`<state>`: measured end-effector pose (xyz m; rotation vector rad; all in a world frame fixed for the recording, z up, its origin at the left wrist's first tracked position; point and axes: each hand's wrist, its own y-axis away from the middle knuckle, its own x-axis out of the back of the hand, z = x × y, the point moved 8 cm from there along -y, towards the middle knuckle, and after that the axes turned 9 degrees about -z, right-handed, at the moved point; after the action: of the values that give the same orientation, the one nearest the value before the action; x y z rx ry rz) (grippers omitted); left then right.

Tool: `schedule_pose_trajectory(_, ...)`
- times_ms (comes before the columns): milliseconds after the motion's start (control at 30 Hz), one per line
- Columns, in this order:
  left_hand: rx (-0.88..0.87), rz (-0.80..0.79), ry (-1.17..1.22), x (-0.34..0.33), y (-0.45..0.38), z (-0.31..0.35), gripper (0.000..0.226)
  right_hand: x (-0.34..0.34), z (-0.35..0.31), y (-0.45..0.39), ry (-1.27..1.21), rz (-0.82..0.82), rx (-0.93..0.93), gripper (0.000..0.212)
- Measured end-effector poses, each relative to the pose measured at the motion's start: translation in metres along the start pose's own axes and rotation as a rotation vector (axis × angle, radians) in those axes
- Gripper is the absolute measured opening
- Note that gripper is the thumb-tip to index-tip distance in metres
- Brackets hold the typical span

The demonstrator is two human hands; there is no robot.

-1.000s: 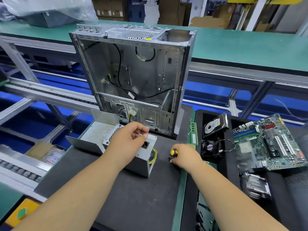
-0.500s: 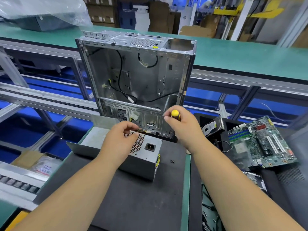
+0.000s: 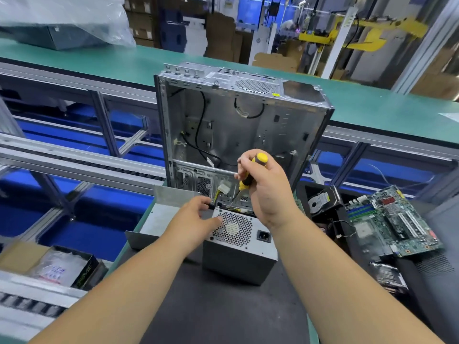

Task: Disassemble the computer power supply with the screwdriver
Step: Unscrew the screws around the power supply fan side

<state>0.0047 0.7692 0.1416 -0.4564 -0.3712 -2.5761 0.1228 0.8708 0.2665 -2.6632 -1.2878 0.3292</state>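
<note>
The power supply [image 3: 239,247] stood on the counter [image 3: 223,314] before the empty computer case [image 3: 238,125]. The left hand [image 3: 196,219] gripped its top edge; the right hand [image 3: 263,184] clasped the screwdriver [image 3: 249,176], tip angled down behind it. Seating the tip squarely before turning would likely avoid stripping the screw.

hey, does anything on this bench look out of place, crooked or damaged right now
Nothing looks damaged. Two things sit untidily: the green motherboard lies tilted on the parts at the right, and the hard drive leans on edge beside it. The power supply stands on the mat, held by the left hand.
</note>
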Motion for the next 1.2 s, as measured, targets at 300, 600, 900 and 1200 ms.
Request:
schedule_pose_trajectory(300, -0.068, -0.255, -0.004, -0.016, -0.034, -0.004, 0.025, -0.011, 0.033, -0.017, 0.083, 0.143, -0.07, 0.013)
schedule_pose_trajectory(600, -0.113, -0.322, 0.019, -0.018, -0.044, -0.012, 0.018, -0.018, 0.038, -0.015, 0.131, 0.237, -0.099, 0.013)
schedule_pose_trajectory(900, -0.127, -0.328, -0.035, -0.019, -0.044, -0.009, 0.021, -0.026, 0.037, -0.011, 0.195, 0.224, -0.056, 0.01)
schedule_pose_trajectory(1200, -0.124, -0.301, -0.021, -0.017, -0.038, -0.005, 0.017, -0.021, 0.041, -0.012, 0.168, 0.187, -0.066, 0.01)
